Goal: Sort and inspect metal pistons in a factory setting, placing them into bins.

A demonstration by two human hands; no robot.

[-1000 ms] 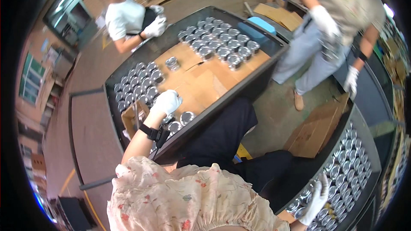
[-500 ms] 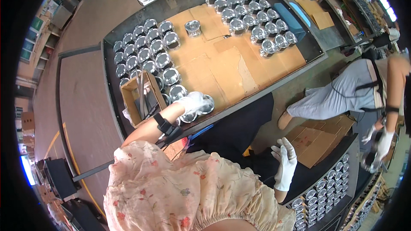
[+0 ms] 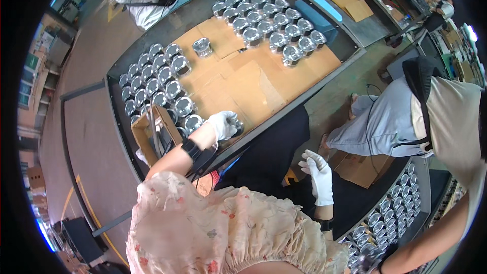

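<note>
At the near edge of the dark metal tray, lined with flattened cardboard, my left hand in a white glove is closed over a shiny metal cylinder, of which only a sliver shows past the fingers. It sits at the end of the near cluster of identical cylinders; a second cluster stands at the far end, and one single cylinder stands apart between them on the cardboard.

My right hand, also gloved, hangs open and empty below the tray edge, fingers spread, touching nothing.

Handling judgement: these parts look like machined metal with polished crowns, so I expect them to be rigid, fairly heavy for their size and slick under fabric. The crown would mark easily if knocked against a neighbour. The best hold is around the side wall, fingers spread evenly, lifting straight up to clear the adjacent pieces. An open cardboard box stands just beside the left wrist.

Two other people work at the far and right sides.
</note>
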